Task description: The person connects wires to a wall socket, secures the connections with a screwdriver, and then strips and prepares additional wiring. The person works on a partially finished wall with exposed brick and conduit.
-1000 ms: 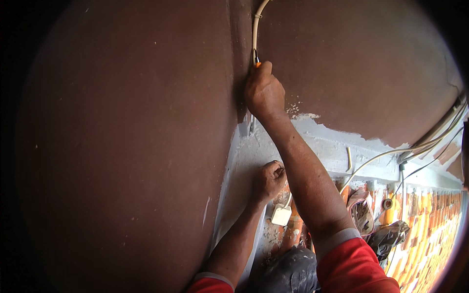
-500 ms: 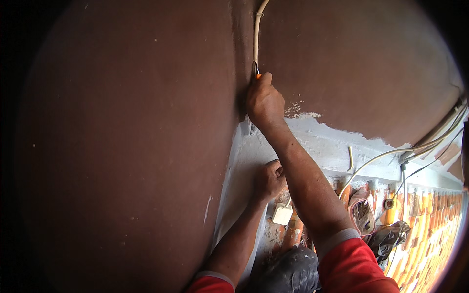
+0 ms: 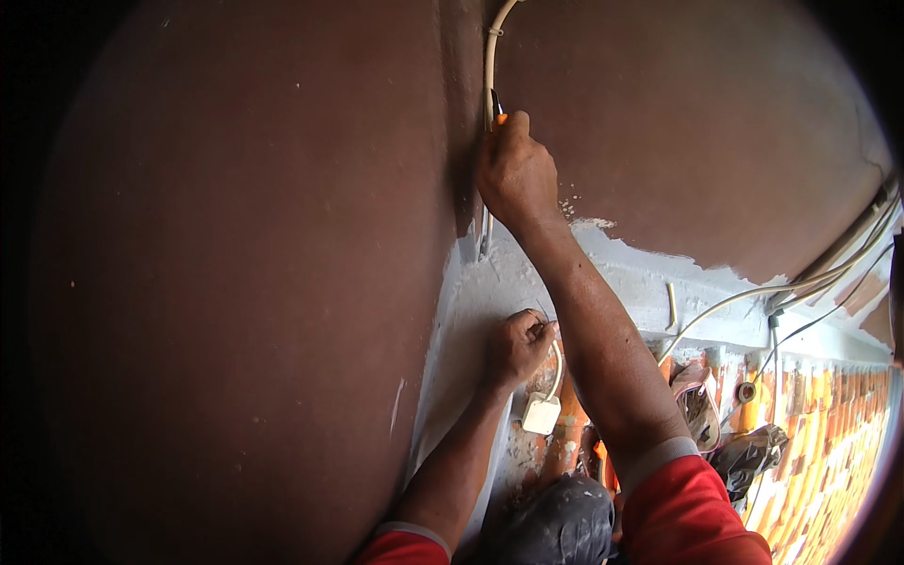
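Note:
High up in the corner of the brown wall, my right hand [image 3: 520, 174] is closed around a utility knife. Only the orange tip of its handle and the dark blade of the knife [image 3: 500, 117] show above my fist. That blade lies against a cream cable [image 3: 491, 56] running up the corner; my fist hides part of the cable. Lower down, my left hand [image 3: 516, 350] is pinched closed at the upper end of a short white cable [image 3: 557, 367]. This short cable leads down to a square white box [image 3: 540, 413] on the roof tiles.
White-coated flashing [image 3: 612, 264] edges the wall's foot above orange roof tiles [image 3: 819, 433]. To the right, loose cables [image 3: 725, 306] hang across. A pink-rimmed container [image 3: 695, 405], a tape roll [image 3: 747, 393] and a black plastic bag [image 3: 749, 457] sit on the tiles.
My right hand and the knife have moved slightly up along the cable, baring more of it below the fist. My left hand stays almost in place; more of the short white cable shows.

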Motion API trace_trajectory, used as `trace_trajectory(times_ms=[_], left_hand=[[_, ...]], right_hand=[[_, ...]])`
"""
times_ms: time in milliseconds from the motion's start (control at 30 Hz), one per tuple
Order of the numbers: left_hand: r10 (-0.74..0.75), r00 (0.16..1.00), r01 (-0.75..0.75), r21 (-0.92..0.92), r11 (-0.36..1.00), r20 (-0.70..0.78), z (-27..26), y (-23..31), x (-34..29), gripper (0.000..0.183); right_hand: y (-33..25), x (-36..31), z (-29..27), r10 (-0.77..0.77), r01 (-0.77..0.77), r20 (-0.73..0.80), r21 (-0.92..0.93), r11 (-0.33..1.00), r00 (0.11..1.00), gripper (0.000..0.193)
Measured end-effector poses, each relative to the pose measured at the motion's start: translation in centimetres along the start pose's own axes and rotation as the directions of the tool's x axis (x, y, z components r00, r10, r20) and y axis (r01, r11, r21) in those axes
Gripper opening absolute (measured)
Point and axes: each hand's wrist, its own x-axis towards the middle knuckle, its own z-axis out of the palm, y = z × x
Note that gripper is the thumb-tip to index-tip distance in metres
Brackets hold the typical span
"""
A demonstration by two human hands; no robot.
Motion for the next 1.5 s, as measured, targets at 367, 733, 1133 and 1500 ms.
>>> trace_trajectory(times_ms=[367, 733, 1133, 1500], left_hand=[[0.034, 0.999, -0.034, -0.010, 0.999, 0.019, -0.5, 0.2, -0.1, 0.024], [0.038, 0.999, -0.038, -0.015, 0.999, -0.018, -0.4, -1.3, 0.0, 0.024], [0.041, 0.999, -0.039, 0.064, 0.997, -0.031, -0.3, -1.0, 0.0, 0.020], [0.075, 0.996, -0.071, 0.067, 0.995, -0.052, -1.1, 0.0, -0.2, 0.023]], right_hand=[[-0.9, 0.3, -0.1, 0.046, -0.044, 0.047, -0.038, 0.998, 0.998, 0.020], [-0.8, 0.1, 0.7, 0.051, -0.050, 0.085, -0.024, 0.998, 0.995, 0.019], [1.3, -1.9, 1.8, 0.032, -0.032, 0.084, 0.005, 0.999, 0.996, 0.017], [0.8, -2.3, 2.7, 0.075, -0.076, 0.103, 0.011, 0.997, 0.992, 0.017]])
